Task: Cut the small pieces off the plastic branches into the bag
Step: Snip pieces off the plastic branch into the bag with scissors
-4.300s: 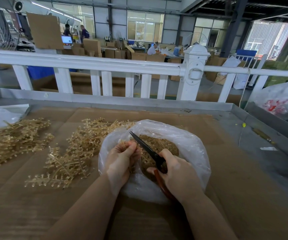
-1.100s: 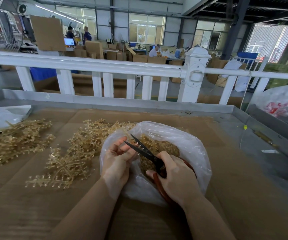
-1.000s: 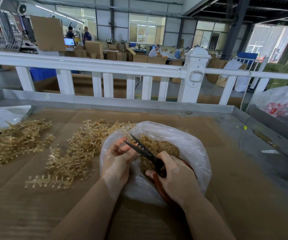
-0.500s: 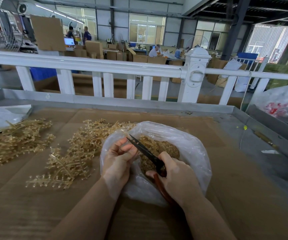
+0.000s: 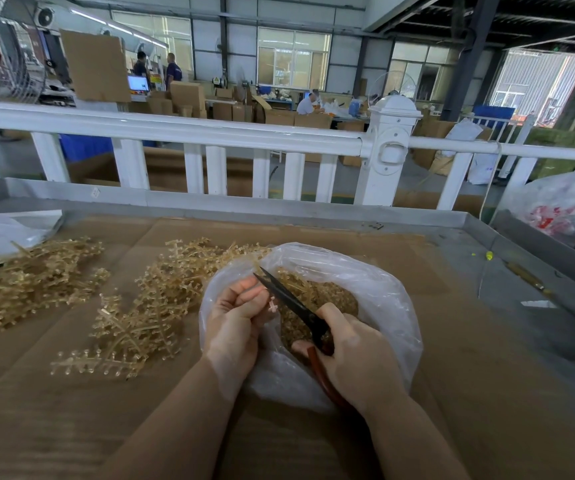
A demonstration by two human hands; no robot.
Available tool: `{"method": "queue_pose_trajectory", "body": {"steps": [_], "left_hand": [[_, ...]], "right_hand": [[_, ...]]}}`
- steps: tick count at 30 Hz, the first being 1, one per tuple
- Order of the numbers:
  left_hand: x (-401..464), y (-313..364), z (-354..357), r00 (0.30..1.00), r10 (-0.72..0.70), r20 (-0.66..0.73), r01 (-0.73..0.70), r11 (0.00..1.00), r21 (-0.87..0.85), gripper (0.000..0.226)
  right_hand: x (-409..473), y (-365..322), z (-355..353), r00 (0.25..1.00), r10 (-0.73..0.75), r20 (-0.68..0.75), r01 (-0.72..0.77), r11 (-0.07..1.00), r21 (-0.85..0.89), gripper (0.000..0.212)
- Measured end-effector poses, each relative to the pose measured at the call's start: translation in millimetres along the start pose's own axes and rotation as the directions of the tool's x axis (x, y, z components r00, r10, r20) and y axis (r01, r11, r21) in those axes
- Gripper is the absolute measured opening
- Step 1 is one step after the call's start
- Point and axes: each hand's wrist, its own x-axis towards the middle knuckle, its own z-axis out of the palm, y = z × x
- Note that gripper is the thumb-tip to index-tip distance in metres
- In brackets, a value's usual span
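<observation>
Gripping scissors (image 5: 291, 301), bag (image 5: 386, 306), no legible writing

Just beyond the curled fingers (image 5: 241, 299), the thin clear plastic bag (image 5: 379, 292) looks glossy and crinkled, the scissors (image 5: 289, 301) show dark matt metal blades, and matt brown cardboard (image 5: 469, 375) lies beneath.

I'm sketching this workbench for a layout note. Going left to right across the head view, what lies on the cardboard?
Far pile of plastic branches → nearer pile of plastic branches → left hand → scissors → right hand, both hands over the bag.
</observation>
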Motion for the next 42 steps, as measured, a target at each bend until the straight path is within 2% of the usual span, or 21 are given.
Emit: {"method": "queue_pose_trajectory", "body": {"steps": [5, 13, 23, 30, 35, 38, 42], "left_hand": [[1.5, -0.5, -3.7, 0.998, -0.052, 0.034, 0.051, 0.998, 0.033, 0.025], [3.2, -1.8, -7.3, 0.986, -0.124, 0.110, 0.117, 0.991, 0.063, 0.021], [3.1, -2.0, -8.0, 0.982, -0.155, 0.108, 0.146, 0.985, 0.092, 0.020], [3.6, -3.4, -7.3, 0.983, -0.130, 0.131, 0.115, 0.986, 0.118, 0.031], [1.9, -1.0, -8.5, 0.966, -0.141, 0.219, 0.123, 0.988, 0.091, 0.049], [0.9, 0.0, -7.0, 0.962, -0.148, 0.229, 0.126, 0.986, 0.105, 0.044], [2.8, 1.4, -7.4, 0.963, -0.160, 0.218, 0.134, 0.982, 0.131, 0.021]], "right_hand": [[0.0, 0.7, 2.3, 1.000, -0.002, -0.010, 0.001, 0.999, -0.036, 0.053], [0.4, -0.5, 0.4, 1.000, -0.004, -0.002, 0.004, 1.000, 0.003, 0.050], [1.4, -3.7, 0.1, 1.000, -0.015, -0.003, 0.015, 1.000, 0.025, 0.048], [2.2, -4.6, -0.4, 1.000, -0.014, 0.009, 0.014, 1.000, 0.025, 0.046], [1.0, -3.7, 1.0, 0.996, 0.025, -0.082, -0.020, 0.998, 0.062, 0.040], [1.7, -1.8, 2.4, 0.996, 0.042, -0.084, -0.039, 0.998, 0.039, 0.047], [1.5, -2.1, 2.1, 0.998, 0.034, -0.058, -0.032, 0.999, 0.031, 0.053]]}}
